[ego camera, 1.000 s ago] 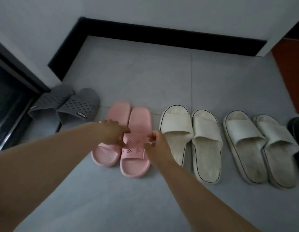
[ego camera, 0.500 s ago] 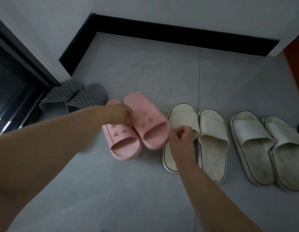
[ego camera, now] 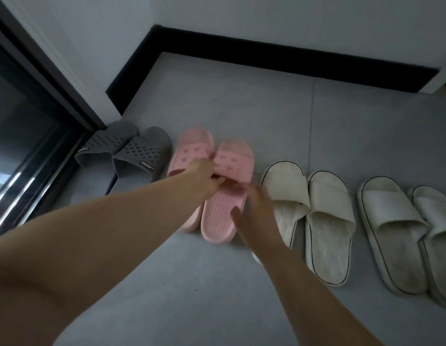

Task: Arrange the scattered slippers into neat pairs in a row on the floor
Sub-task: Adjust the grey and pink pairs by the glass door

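There are two grey slippers (ego camera: 142, 156), two pink slippers (ego camera: 217, 216), two cream slippers (ego camera: 326, 236) and two white slippers (ego camera: 389, 221). That makes eight slippers, four pairs. There are two hands: one left hand (ego camera: 204, 181), one right hand (ego camera: 259, 213).

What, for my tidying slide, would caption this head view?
Left hand grips the pink pair at its straps, right hand touching its side, between the grey pair and the cream pair.

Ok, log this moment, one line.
step: pairing pink slippers | left hand: grips straps | right hand: at their edge, blurred | others: grey pair, cream pair, white pair
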### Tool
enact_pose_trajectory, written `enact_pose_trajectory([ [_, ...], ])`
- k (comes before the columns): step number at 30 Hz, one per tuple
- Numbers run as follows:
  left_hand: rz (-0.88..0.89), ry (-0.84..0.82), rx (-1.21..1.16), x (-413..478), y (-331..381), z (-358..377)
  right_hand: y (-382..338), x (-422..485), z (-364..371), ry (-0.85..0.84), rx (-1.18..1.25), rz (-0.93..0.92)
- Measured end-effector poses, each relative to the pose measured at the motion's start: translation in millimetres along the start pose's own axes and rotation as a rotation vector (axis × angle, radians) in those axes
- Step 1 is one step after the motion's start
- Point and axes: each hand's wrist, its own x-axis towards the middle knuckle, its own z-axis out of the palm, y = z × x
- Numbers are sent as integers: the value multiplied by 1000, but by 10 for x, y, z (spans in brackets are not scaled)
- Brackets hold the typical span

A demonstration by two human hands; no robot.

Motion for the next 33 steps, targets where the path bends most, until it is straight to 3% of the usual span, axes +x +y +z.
enact_pose_trajectory([
  [1,12,41,133,-28,-38,-51,59,-12,46,-121,-83,-12],
  [2,155,114,473,-2,-107,-109,120,-25,95,-213,-160,-7],
  [3,173,121,487,20,-112,-184,171,-43,140,-273,-213,13],
  [5,-61,-38,122,58,-82,-312,248,-59,213,-340,-254,69],
  [8,-101,-158,296,95,-15,-428,281,-35,286,-400,-249,131],
  [15,-70,-179,533,126,61,-675,237,26,325,-282,-165,194],
  [20,71,-126,1011,164,9,-675,197,-57,375,-208,-158,231],
  [24,175,-191,1556,135,300,-648,166,-43,410,-164,-137,272],
  [26,349,-56,1642,118,636,-744,179,-40,427,-140,-116,290],
  [29,795,445,1605,172,1115,-1119,209,-59,443,-137,-98,277],
  [31,766,638,1594,216,1213,-1417,225,-60,441,-145,-77,270],
  [33,622,659,1667,266,1199,-1647,242,-48,436,-149,-65,258],
])
